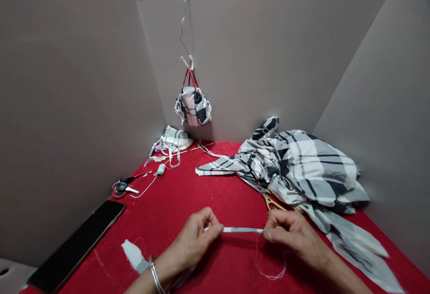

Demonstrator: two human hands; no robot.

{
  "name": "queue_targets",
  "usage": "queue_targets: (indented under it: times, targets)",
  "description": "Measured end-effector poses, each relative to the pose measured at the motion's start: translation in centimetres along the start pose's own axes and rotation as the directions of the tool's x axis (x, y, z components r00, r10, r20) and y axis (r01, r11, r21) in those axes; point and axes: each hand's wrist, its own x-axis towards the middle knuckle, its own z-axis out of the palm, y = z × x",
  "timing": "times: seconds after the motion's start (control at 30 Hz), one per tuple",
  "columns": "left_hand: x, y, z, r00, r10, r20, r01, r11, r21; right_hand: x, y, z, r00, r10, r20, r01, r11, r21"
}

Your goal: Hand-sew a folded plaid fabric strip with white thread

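My left hand (198,236) pinches one end of a narrow folded strip of plaid fabric (242,230). At the strip's other end my right hand (289,231) is closed on it, and a thin white thread (268,272) loops down from those fingers onto the red cloth. The strip is stretched level between both hands, just above the table. A silver bangle (156,279) sits on my left wrist. Any needle is too small to see.
A pile of black-and-white plaid cloth (298,164) lies at the right, over gold-handled scissors (273,202). A phone (77,245) rests at the left edge, with small snips (125,186) and a thread spool (161,170) beyond. A fabric pouch (193,106) hangs on the back panel.
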Motion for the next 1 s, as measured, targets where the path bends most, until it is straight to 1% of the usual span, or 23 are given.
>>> queue_targets:
  times: [0.07,0.17,0.2,0.23,0.3,0.37,0.43,0.5,0.6,0.63,0.7,0.77,0.9,0.93,1.0]
  targets:
    - [-0.1,0.3,-0.1,1.0,0.001,0.02,-0.001,1.0,0.02,0.0,-0.2,0.2,1.0,-0.011,-0.002,0.011,1.0,-0.015]
    - [-0.3,0.9,-0.4,0.995,0.025,0.093,-0.031,0.998,0.061,-0.1,-0.4,0.2,1.0,-0.015,-0.009,0.015,1.0,-0.016]
    - [-0.4,1.0,-0.5,0.993,0.032,0.111,-0.038,0.998,0.046,-0.1,-0.4,0.2,1.0,-0.013,-0.014,0.012,1.0,-0.009]
    - [-0.5,1.1,-0.5,0.992,0.04,0.123,-0.041,0.999,0.005,-0.1,-0.4,0.1,1.0,-0.009,-0.017,0.009,1.0,0.001]
    - [-0.6,1.3,-0.6,0.99,0.043,0.134,-0.025,0.991,-0.13,0.0,-0.2,0.0,1.0,-0.002,-0.016,0.002,1.0,0.026]
    - [-0.6,1.4,-0.6,0.989,0.025,0.149,0.017,0.961,-0.275,0.0,0.0,-0.1,1.0,0.007,-0.005,-0.007,0.998,0.059]
    - [-0.7,1.4,-0.5,0.987,0.001,0.16,0.06,0.924,-0.377,0.1,0.3,-0.2,1.0,0.025,0.007,-0.026,0.996,0.089]
    - [-0.7,1.5,-0.5,0.984,-0.038,0.176,0.114,0.888,-0.446,0.1,0.5,-0.2,0.999,0.043,0.015,-0.044,0.993,0.108]
    - [-0.7,1.6,-0.6,0.968,-0.142,0.208,0.233,0.822,-0.52,0.1,0.7,-0.2,0.998,0.055,0.025,-0.057,0.991,0.124]
    - [-0.7,1.7,-0.5,0.963,-0.168,0.21,0.256,0.809,-0.529,0.1,0.7,-0.2,0.998,0.055,0.027,-0.057,0.991,0.124]
    - [-0.7,1.8,-0.4,0.966,-0.178,0.186,0.251,0.816,-0.521,0.1,0.7,-0.1,0.998,0.057,0.034,-0.061,0.99,0.124]
    - [-0.6,1.6,-0.2,0.976,-0.165,0.141,0.213,0.846,-0.489,0.1,0.6,0.0,0.997,0.065,0.043,-0.07,0.989,0.131]
    - [-0.2,0.6,0.1,0.987,-0.15,0.052,0.158,0.896,-0.415,0.1,0.1,0.6,0.995,0.089,0.049,-0.096,0.983,0.159]
    - [0.0,0.4,0.0,0.992,-0.123,0.04,0.129,0.922,-0.366,0.1,0.0,0.8,0.994,0.094,0.05,-0.101,0.982,0.161]
    - [0.2,0.1,-0.4,1.0,-0.005,0.013,0.008,0.983,-0.184,0.1,0.0,1.1,0.993,0.101,0.057,-0.109,0.981,0.162]
